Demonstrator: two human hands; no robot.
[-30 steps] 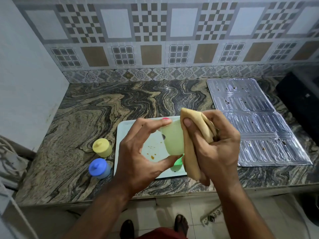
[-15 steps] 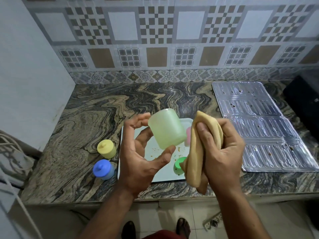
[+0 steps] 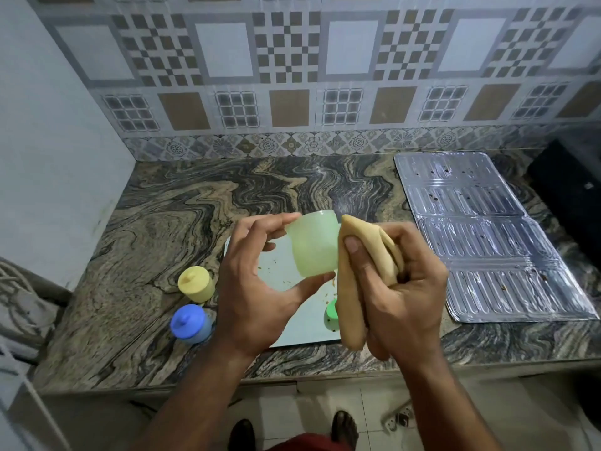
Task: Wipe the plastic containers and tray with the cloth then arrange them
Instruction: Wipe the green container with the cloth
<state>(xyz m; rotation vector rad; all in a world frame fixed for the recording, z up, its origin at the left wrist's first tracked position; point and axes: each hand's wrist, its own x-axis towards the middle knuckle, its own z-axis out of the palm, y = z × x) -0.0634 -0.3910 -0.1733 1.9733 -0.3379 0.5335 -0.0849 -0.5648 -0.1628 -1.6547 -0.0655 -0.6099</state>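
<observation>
The left hand [image 3: 257, 288] grips a pale green plastic container [image 3: 313, 244] between thumb and fingertips, lifted above the white tray [image 3: 279, 268], which lies near the front edge of the marbled countertop [image 3: 195, 203]. The right hand [image 3: 396, 288] is clenched around a bunched tan cloth [image 3: 349, 288], pressed against the container's right side. A yellow lidded container [image 3: 196, 284] and a blue lidded container [image 3: 189, 323] stand just left of the tray, near the counter's front edge. The counter behind the tray is open up to the tiled wall [image 3: 292, 76]. A foil mat [image 3: 487, 232] lies to the right. The hands cover most of the tray; crumbs show on its bare part. A green piece [image 3: 330, 315], perhaps a lid, peeks out beside the cloth.
</observation>
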